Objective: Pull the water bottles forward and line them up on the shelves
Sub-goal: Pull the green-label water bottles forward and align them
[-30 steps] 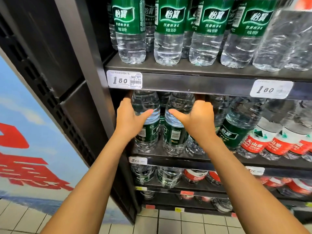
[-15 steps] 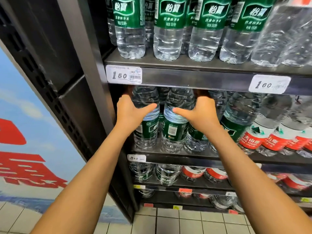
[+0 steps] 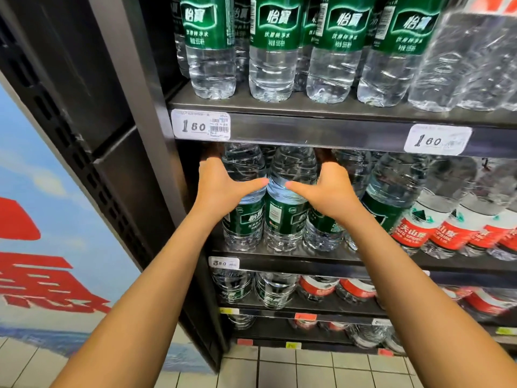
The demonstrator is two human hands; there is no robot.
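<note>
Two green-label bottles are gripped, one by the left hand (image 3: 221, 186), one by the right hand (image 3: 324, 189), fingers reaching behind them. Since a second ago both bottles (image 3: 282, 208) were drawn nearer to the middle shelf (image 3: 279, 260) edge. Red-label bottles (image 3: 416, 222) crowd beside; the upper shelf (image 3: 307, 130) overhangs them.

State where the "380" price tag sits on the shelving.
In the head view, the "380" price tag sits at the left end of the middle shelf's front edge, below the leftmost green-labelled bottle.
</note>
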